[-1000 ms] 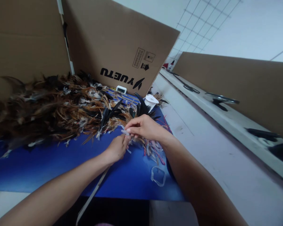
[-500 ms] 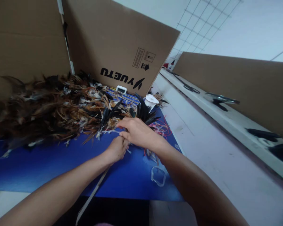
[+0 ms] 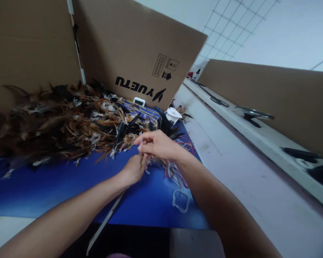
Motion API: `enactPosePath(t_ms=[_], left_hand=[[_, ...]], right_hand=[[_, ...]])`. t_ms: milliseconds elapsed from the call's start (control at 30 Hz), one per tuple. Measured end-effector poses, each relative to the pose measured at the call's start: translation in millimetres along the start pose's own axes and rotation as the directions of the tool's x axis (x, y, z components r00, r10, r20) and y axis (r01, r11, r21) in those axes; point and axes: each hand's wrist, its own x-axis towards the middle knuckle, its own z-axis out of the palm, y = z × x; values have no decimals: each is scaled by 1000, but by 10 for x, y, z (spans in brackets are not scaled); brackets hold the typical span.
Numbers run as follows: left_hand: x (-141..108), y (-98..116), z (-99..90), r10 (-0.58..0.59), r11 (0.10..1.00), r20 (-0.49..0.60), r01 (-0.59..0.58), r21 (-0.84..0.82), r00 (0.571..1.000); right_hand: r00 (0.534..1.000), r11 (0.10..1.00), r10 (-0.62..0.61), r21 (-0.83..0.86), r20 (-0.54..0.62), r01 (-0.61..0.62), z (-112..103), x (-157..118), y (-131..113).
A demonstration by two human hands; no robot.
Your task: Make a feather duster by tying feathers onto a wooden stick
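Observation:
My left hand (image 3: 134, 168) is closed around a thin pale stick (image 3: 105, 223), whose lower end slants down past the table's front edge. Its upper end is hidden by my hands. Right above, my right hand (image 3: 160, 145) touches the left one, with thumb and fingers pinched on a narrow whitish strip (image 3: 140, 135) that pokes up past the fingertips. Just beyond them lies a big heap of brown and black feathers (image 3: 78, 125) with white tufted ends. Long black feathers (image 3: 165, 123) stick up behind my right hand.
A blue mat (image 3: 78, 193) covers the table. Cardboard panels (image 3: 140, 46) stand behind. A white spool (image 3: 174, 114), a small display device (image 3: 139, 101), red and pink threads (image 3: 190, 146) and a clear plastic loop (image 3: 181, 201) lie about. Scissors (image 3: 218, 101) rest on the ledge at right.
The whitish strip, stretched out leftward over the mat before, now stands up at my right fingertips. My right hand has turned and risen slightly; my left stays nearly in place.

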Motion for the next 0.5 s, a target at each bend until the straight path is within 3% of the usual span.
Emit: enactPosePath(t_ms=[100,233,300,367,500], left_hand=[[-15,25,-8,21,999,-1,-21,35,1000],[-16,28,-17,30,998,2,-30,59,1000],[-3,8,-17,14,998,9,-15,61,1000],[10,-14,-13,0,998,15,-1,58,1000],[11,-20,-4,-15,999,28,14,46,999]], right_hand=[[997,979,69,195,-27,-62,-60,-67,26],[992,965,13,260,-129,21,-133,-86,125],[985,984,-60,156,-161,86,-163,-98,179],[968,984,-178,-55,-177,171,-180,-131,204],[926,805,-365,-532,-97,262,-151,-249,114]])
